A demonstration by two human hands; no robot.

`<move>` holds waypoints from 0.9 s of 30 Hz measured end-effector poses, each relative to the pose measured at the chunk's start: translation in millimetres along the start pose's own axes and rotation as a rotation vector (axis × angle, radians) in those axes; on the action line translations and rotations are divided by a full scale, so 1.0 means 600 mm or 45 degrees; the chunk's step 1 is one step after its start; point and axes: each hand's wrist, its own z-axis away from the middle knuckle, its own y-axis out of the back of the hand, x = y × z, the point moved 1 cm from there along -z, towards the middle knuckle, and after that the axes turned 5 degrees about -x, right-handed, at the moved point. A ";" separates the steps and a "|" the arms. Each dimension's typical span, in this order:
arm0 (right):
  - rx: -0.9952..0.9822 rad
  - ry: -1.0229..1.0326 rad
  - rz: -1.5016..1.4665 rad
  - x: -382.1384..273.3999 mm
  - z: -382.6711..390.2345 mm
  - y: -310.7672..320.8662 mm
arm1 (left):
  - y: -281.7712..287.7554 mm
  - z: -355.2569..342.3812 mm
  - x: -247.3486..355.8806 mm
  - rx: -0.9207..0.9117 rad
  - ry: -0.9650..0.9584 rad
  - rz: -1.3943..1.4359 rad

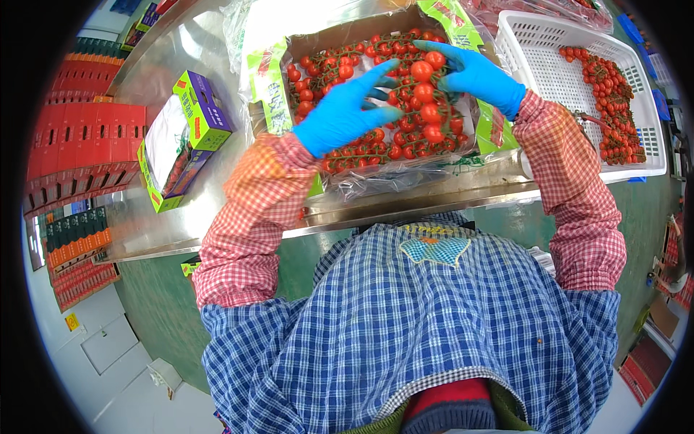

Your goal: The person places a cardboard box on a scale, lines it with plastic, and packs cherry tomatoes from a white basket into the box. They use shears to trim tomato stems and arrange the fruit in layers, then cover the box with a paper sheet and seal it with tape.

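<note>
An open carton (296, 45) lined with paper holds many red cherry tomatoes on green vines (340, 155). My right hand (478, 76), in a blue glove, grips a truss of larger tomatoes (431, 113) at its upper right end, above the others in the carton. My left hand (334, 119), also gloved in blue, is over the carton just left of that truss, fingers apart and pointing toward it; whether its fingertips touch it, I cannot tell.
A smaller green and purple box (189, 134) lies left on the steel table (130, 231). A white perforated crate (535, 50) with tomato trusses stands right, beside plastic bags. Stacked red cartons (83, 148) are at far left.
</note>
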 end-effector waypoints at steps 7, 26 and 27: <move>0.003 -0.080 0.284 -0.043 -0.020 -0.073 | -0.023 0.034 0.031 0.352 -0.300 -0.017; 0.496 0.426 0.437 0.135 0.048 0.131 | 0.075 0.104 -0.098 -0.326 0.103 -1.228; 0.629 0.364 1.016 0.158 0.087 0.195 | 0.076 0.109 -0.102 -0.309 0.258 -1.258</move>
